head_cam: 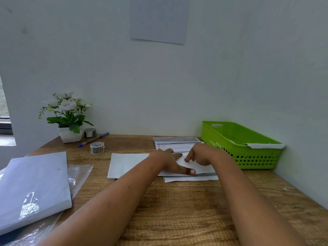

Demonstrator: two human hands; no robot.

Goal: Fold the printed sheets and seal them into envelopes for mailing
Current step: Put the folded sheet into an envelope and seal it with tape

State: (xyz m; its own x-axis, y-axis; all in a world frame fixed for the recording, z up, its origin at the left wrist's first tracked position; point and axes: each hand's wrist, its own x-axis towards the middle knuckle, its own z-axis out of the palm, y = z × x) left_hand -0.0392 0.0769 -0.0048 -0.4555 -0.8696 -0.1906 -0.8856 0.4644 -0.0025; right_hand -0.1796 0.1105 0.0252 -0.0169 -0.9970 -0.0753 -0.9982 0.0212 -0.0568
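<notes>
A printed sheet point(177, 142) lies flat on the wooden desk point(186, 210), its near part folded up over itself into a white flap point(200, 167). My left hand point(170, 162) presses flat on that flap, thumb stretched along its near edge. My right hand point(200, 154) rests with fingertips pinching down on the fold's upper edge. A white envelope point(127, 165) lies just left of the sheet, partly under my left wrist. A grey-banded edge of paper point(191, 178) shows beneath the fold.
A green plastic basket point(239, 144) with a white envelope inside stands at the right against the wall. At the left lie a stack of white envelopes point(33, 189) on clear plastic, two tape rolls point(97, 147), a blue pen point(94, 139) and a potted white flower point(68, 118).
</notes>
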